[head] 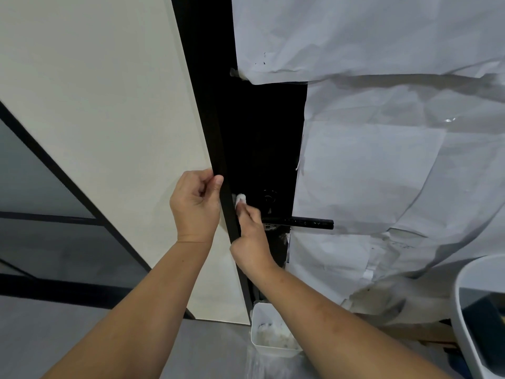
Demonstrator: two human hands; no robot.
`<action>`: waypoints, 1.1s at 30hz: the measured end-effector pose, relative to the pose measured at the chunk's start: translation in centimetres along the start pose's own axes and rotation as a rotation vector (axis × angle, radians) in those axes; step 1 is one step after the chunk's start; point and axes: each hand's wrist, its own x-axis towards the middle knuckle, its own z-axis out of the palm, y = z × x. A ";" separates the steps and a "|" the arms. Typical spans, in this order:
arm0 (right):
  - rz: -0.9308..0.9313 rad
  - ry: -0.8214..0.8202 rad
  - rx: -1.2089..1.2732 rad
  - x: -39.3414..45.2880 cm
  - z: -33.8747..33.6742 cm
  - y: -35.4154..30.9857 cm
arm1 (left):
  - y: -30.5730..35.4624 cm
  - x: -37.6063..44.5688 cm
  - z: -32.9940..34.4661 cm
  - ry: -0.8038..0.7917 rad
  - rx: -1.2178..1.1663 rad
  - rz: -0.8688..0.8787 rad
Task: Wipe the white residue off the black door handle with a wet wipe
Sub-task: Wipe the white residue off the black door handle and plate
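Note:
A black lever door handle [306,223] sticks out to the right from a black door, with white specks near its base. My right hand [252,231] pinches a small folded white wet wipe [240,198] and presses it on the black door face near the door's edge, left of the lock cylinder [270,198] and above the handle's base. My left hand [195,205] grips the black door edge [218,149], thumb on the front, fingers curled behind it.
Crumpled white protective paper [382,160] covers most of the door around the lock area. A small white bin [269,332] with used wipes stands on the grey floor below. A larger white container [475,310] is at the right. A white wall panel [109,119] lies left.

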 end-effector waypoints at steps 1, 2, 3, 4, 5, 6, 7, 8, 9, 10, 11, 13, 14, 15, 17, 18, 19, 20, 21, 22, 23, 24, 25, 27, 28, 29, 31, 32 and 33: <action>-0.011 0.000 0.010 -0.1 0.0 -0.4 | 0.0 0.0 -0.1 -0.001 0.003 -0.002; -0.046 0.016 0.024 0.1 -0.1 -1.2 | 0.0 0.0 -0.1 -0.007 0.006 -0.007; -0.094 0.043 0.036 0.4 -0.3 -2.1 | 0.0 0.0 -0.1 -0.014 0.008 -0.013; -0.146 0.075 0.045 0.9 -0.4 -3.1 | 0.0 0.0 -0.2 -0.019 0.010 -0.021; -0.192 0.107 0.053 1.4 -0.5 -3.9 | 0.1 0.1 -0.2 -0.024 0.015 -0.030; -0.235 0.139 0.054 1.6 -0.4 -4.4 | 0.1 0.1 -0.3 -0.028 0.021 -0.036; -0.279 0.171 0.044 1.8 -0.3 -4.5 | 0.1 0.2 -0.4 -0.030 0.025 -0.037; -0.317 0.210 0.027 1.7 -0.2 -4.2 | 0.1 0.2 -0.4 -0.037 0.026 -0.039; -0.332 0.256 0.012 1.5 -0.2 -3.6 | 0.2 0.3 -0.5 -0.044 0.021 -0.043; -0.319 0.308 0.012 1.3 -0.3 -2.9 | 0.2 0.3 -0.6 -0.053 0.011 -0.047; -0.289 0.355 0.023 1.1 -0.4 -2.4 | 0.1 0.4 -0.6 -0.059 0.007 -0.047; -0.290 0.439 0.006 1.0 -1.0 -2.3 | 0.0 0.3 -0.6 -0.062 0.005 -0.040; -0.324 0.462 -0.025 1.2 -1.3 -2.7 | 0.0 0.3 -0.5 -0.060 0.006 -0.034; -0.361 0.467 -0.053 1.6 -1.6 -3.2 | 0.1 0.3 -0.4 -0.055 0.012 -0.026; -0.394 0.457 -0.093 2.5 -1.7 -4.0 | 0.2 0.1 -0.3 -0.043 0.030 -0.015; -0.396 0.445 -0.112 2.7 -1.6 -4.1 | 0.3 0.1 -0.2 -0.037 0.031 -0.019; -0.390 0.425 -0.135 2.7 -1.4 -3.9 | 0.4 0.1 -0.2 -0.034 0.031 -0.027; -0.372 0.399 -0.161 2.4 -1.2 -3.3 | 0.5 0.1 -0.1 -0.033 0.032 -0.035; -0.342 0.368 -0.185 2.0 -1.1 -2.8 | 0.6 0.1 0.0 -0.034 0.035 -0.038; -0.314 0.342 -0.203 1.7 -1.2 -2.3 | 0.7 0.1 0.0 -0.037 0.037 -0.039; -0.298 0.328 -0.211 1.5 -1.4 -2.1 | 0.8 0.1 0.0 -0.042 0.037 -0.040; -0.296 0.330 -0.207 1.6 -1.6 -2.3 | 0.8 0.1 -0.1 -0.046 0.036 -0.043; -0.312 0.351 -0.197 1.9 -1.8 -2.7 | 0.8 0.1 -0.1 -0.052 0.037 -0.045; -0.386 0.398 -0.198 2.4 -2.1 -3.6 | 0.8 0.1 -0.1 -0.053 0.053 -0.047; -0.413 0.402 -0.212 2.6 -2.1 -3.7 | 0.8 0.0 -0.1 -0.050 0.059 -0.052; -0.424 0.392 -0.233 2.6 -2.2 -3.6 | 0.9 0.0 0.0 -0.047 0.058 -0.057; -0.398 0.337 -0.290 2.4 -2.3 -2.7 | 0.9 0.0 0.1 -0.039 0.049 -0.060; -0.356 0.302 -0.320 2.0 -2.4 -2.1 | 0.8 -0.1 0.1 -0.037 0.045 -0.061; -0.324 0.279 -0.345 1.8 -2.5 -1.8 | 0.9 0.0 0.2 -0.035 0.040 -0.060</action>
